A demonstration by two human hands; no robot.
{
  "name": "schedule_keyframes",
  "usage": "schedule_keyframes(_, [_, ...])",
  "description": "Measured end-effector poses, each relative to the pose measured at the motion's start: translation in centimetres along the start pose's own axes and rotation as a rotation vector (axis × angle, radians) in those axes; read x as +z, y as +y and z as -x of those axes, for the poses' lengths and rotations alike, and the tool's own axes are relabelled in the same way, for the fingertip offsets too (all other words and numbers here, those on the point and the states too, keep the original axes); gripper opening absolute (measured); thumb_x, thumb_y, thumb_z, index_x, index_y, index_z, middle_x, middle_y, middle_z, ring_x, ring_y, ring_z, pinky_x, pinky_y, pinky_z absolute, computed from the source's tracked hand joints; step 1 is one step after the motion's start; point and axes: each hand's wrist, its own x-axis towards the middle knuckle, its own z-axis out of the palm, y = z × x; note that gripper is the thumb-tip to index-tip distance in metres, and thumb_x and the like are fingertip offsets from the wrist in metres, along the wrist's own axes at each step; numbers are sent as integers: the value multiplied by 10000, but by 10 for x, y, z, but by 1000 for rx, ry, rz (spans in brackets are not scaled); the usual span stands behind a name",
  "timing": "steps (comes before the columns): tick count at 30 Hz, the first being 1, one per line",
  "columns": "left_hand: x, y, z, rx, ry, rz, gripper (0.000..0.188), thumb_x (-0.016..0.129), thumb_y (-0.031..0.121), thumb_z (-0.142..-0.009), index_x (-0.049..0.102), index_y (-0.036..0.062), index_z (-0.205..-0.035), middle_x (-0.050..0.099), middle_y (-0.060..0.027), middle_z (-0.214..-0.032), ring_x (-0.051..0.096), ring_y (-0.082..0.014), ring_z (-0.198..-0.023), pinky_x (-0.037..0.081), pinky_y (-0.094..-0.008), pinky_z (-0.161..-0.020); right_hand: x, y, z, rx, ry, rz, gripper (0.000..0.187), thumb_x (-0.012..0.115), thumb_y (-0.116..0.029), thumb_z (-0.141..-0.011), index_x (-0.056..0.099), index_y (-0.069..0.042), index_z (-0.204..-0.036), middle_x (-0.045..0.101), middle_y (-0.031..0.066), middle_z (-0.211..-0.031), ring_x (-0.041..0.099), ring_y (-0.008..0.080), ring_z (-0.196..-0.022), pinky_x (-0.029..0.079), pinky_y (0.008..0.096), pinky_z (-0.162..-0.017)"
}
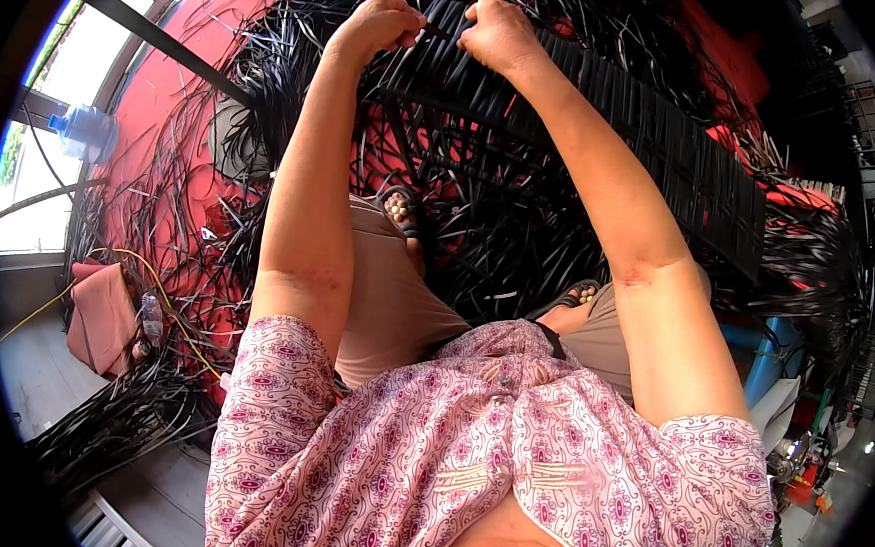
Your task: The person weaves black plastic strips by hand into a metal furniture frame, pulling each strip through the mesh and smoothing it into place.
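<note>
Both my arms reach forward over a long panel wrapped in black flat strips, which slants from the top middle down to the right. My left hand is closed, its fingers pinched on a black strip at the panel's far left end. Close by on the right, my right hand is curled shut on the same strip, which spans the short gap between the two hands. Loose black strips hang beneath the panel and pile around my sandalled feet.
Tangled black strips lie over the red floor covering. A clear blue plastic bottle stands at the left by the window. A pink cloth-like piece and a yellow cord lie at the lower left. A blue object is at the right.
</note>
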Motion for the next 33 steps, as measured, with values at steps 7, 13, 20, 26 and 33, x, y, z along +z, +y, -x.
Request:
schedule_keyframes(7, [-53, -18, -7, 2, 255, 102, 216, 671, 296, -890, 684, 81, -873, 627, 34, -768, 559, -50, -663, 432, -205, -579, -19, -21, 3, -139, -232, -128, 301, 654, -151, -774, 662, -61, -1061, 709, 94, -883, 689, 266, -880, 532, 366, -832])
schedule_keyframes(13, [-57, 15, 19, 187, 311, 247, 162, 649, 222, -899, 664, 66, -854, 592, 18, -672, 523, -65, -566, 402, -224, -512, 1, -21, -13, -243, 135, -309, 207, 697, -249, -804, 728, -81, -921, 696, 91, -768, 680, 244, -690, 550, 360, -658])
schedule_keyframes(20, [-42, 48, 45, 273, 302, 256, 162, 644, 217, -901, 650, 70, -832, 573, 19, -644, 509, -67, -537, 389, -227, -494, -21, -56, -25, 12, -336, -1172, 164, 607, -138, -940, 685, 6, -939, 649, 23, -749, 575, 72, -635, 476, 221, -602])
schedule_keyframes(26, [-33, 27, 34, 185, 258, 138, 156, 669, 189, -890, 674, 34, -900, 642, -9, -726, 588, -93, -595, 450, -221, -548, -31, -36, -23, 191, -395, -942, 118, 604, -84, -894, 661, -22, -977, 655, 53, -822, 606, 127, -701, 486, 261, -638])
schedule_keyframes(33, [2, -3, 3, 43, 148, -611, 405, 774, 487, -692, 749, 106, -825, 691, -53, -680, 692, -192, -718, 543, -358, -725, -17, -19, -16, 254, -253, -1098, 176, 746, -182, -834, 719, -29, -917, 651, 4, -705, 549, 48, -533, 435, 187, -492])
